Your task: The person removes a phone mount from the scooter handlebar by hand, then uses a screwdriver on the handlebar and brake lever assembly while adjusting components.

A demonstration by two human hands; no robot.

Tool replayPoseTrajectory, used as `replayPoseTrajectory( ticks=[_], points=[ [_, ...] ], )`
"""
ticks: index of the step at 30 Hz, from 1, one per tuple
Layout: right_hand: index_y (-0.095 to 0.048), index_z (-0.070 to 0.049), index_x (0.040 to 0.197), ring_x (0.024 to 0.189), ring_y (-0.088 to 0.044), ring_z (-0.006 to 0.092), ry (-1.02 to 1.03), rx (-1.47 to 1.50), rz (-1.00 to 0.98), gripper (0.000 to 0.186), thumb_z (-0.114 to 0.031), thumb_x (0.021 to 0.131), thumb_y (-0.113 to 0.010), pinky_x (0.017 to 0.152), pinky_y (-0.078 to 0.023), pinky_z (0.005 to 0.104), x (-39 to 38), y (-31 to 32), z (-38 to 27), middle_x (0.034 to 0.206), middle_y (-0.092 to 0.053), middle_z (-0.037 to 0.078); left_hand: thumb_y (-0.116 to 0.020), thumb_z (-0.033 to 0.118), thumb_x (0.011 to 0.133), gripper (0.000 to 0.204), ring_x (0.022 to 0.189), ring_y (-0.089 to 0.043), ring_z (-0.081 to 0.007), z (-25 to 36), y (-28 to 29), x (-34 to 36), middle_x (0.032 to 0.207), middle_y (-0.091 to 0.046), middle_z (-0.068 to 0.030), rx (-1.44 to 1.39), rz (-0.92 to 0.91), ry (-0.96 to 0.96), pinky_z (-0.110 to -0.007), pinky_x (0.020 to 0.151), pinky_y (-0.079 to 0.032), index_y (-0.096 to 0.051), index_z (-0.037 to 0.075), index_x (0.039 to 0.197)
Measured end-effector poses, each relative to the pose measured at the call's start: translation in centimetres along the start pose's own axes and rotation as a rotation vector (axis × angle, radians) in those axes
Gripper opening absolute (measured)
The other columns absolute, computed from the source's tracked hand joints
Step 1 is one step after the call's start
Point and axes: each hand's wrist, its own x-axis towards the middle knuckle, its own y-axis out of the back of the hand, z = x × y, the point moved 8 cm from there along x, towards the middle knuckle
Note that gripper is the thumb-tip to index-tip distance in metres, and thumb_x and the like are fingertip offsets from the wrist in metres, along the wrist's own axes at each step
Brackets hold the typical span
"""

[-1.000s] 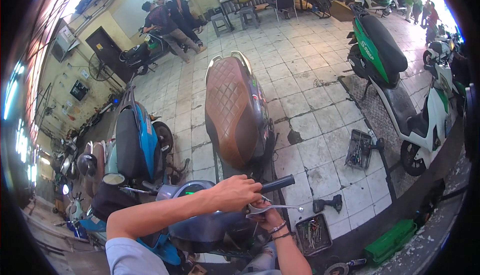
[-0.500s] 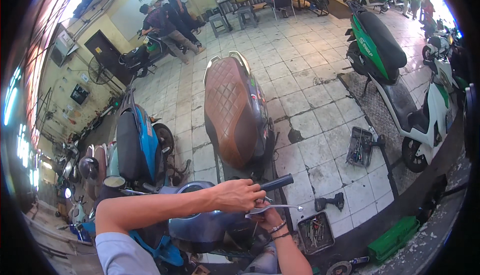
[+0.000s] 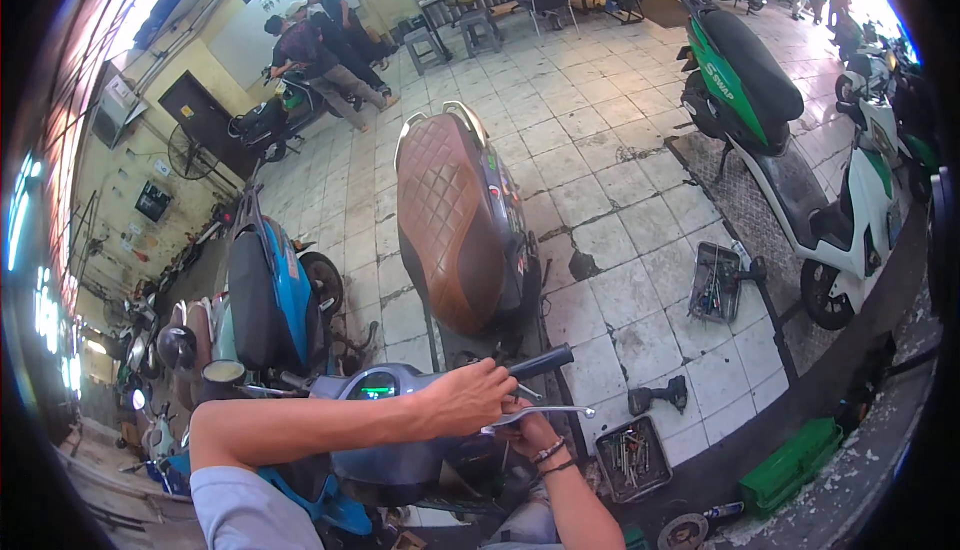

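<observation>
Ahead of me stands a scooter with a brown quilted seat (image 3: 450, 215) and a dark front cowl. My left hand (image 3: 470, 395) reaches across the cowl, its fingers curled at the inner end of the black handlebar grip (image 3: 541, 361). What its fingertips pinch is hidden. Just beneath it, my right hand (image 3: 527, 432) closes from below around the base of the silver brake lever (image 3: 556, 411), whose ball end sticks out to the right. A short metal rod shows between the hands and the grip. Left of my forearm, the dashboard display (image 3: 377, 390) glows green.
On the tiles to the right lie a cordless drill (image 3: 658, 396), a tray of wrenches (image 3: 633, 460), another tool tray (image 3: 713, 283) and a green toolbox (image 3: 793, 467). A blue scooter (image 3: 286, 285) stands left, a green-and-white one (image 3: 765, 115) right. Several people are farther back.
My view has shifted slightly, and the lit dashboard display now shows past my left forearm. Both hands stay at the lever base, with little visible change in their grip.
</observation>
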Motion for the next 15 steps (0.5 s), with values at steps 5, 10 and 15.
replayPoseTrajectory(
  ticks=[5, 10, 15],
  points=[
    [-0.066, -0.015, 0.106, 0.054, -0.041, -0.0013, -0.001, -0.011, -0.011, 0.013, -0.026, 0.105, -0.060, 0.048, -0.027, 0.0189, 0.0, 0.5, 0.3, 0.078, -0.058, -0.009, -0.071, 0.020, 0.084, 0.025, 0.108, -0.058, -0.0233, -1.6, 0.8, -0.3, 0.109, -0.059, -0.0061, -0.232, -0.014, -0.017, -0.037, 0.092, -0.046, -0.069, 0.008, 0.106],
    [-0.068, -0.013, 0.110, 0.054, -0.042, -0.0012, -0.006, 0.091, -0.077, 0.015, -0.025, 0.103, -0.062, 0.047, -0.027, 0.0185, 0.0, 0.5, 0.4, 0.080, -0.061, -0.009, -0.077, 0.020, 0.083, 0.046, 0.108, -0.061, -0.0313, -3.9, 1.4, -1.6, 0.109, -0.059, -0.0113, -0.434, 0.180, 0.248, -0.043, 0.090, -0.050, -0.057, 0.005, 0.121],
    [-0.069, -0.012, 0.112, 0.055, -0.045, -0.0006, -0.023, 0.008, -0.011, 0.014, -0.019, 0.103, -0.061, 0.047, -0.029, 0.0176, 0.2, 0.7, 0.2, 0.083, -0.065, -0.007, -0.078, 0.032, 0.087, 0.058, 0.115, -0.060, -0.0382, -5.5, -0.3, -4.0, 0.121, -0.059, -0.0176, -0.738, 0.280, 0.486, -0.045, 0.098, -0.049, -0.054, 0.004, 0.133]
  ],
)
